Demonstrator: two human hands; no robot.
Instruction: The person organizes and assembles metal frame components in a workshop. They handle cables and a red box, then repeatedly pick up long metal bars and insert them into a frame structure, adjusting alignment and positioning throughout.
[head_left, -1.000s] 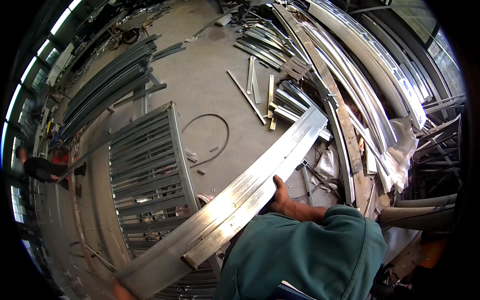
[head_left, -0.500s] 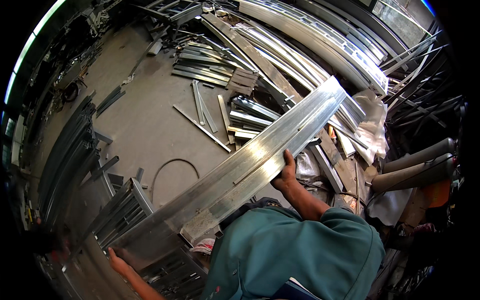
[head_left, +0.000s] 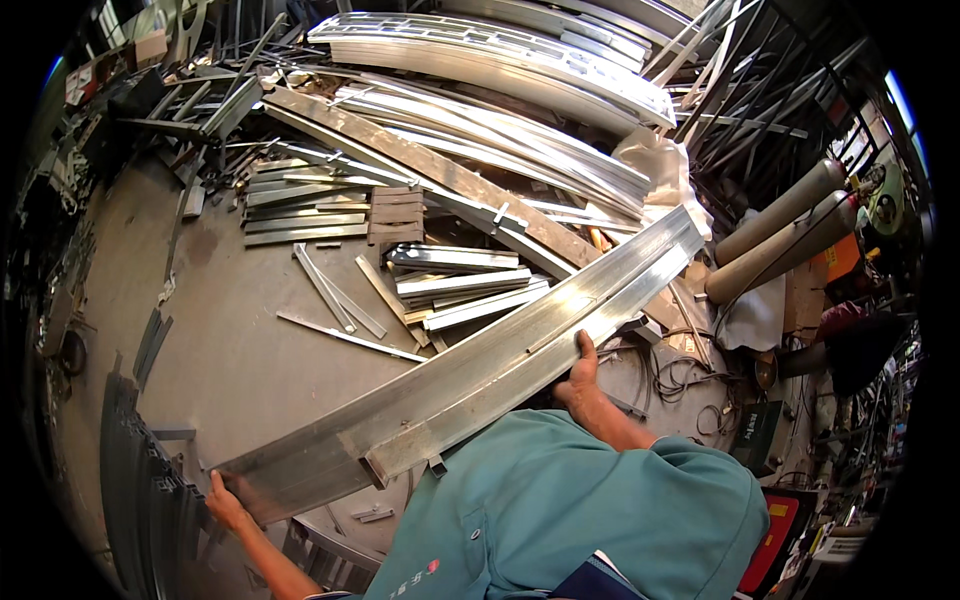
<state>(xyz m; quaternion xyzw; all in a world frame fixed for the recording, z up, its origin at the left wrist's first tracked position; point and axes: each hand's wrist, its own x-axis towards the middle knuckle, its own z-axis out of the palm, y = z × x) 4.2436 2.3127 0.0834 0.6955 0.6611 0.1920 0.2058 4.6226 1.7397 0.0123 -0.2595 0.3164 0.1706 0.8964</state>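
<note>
A long, wide silvery metal profile [head_left: 410, 395] slants across in front of me, its far right end higher in view. Along its near side lies a narrower metal channel [head_left: 470, 415] whose end stops short of the left end; I cannot tell whether the two are joined. My left hand [head_left: 228, 503] grips the left end, thumb on the top edge. Closed round the near edge, right of the middle, is my right hand [head_left: 580, 378], its thumb up and its other fingers mostly hidden underneath.
Short metal lengths [head_left: 310, 205] lie stacked on the floor beyond the profile. Long bright strips [head_left: 500, 145] and a plank [head_left: 400, 155] lie behind them. Dark profiles [head_left: 140, 460] stand at left. At right are two tan cylinders [head_left: 780, 240], looped cable [head_left: 680, 375] and a green box [head_left: 762, 435].
My view has swung to the right, so the piles sit further left and the green box shows. Both hands still hold the metal profile, which has turned with me.
</note>
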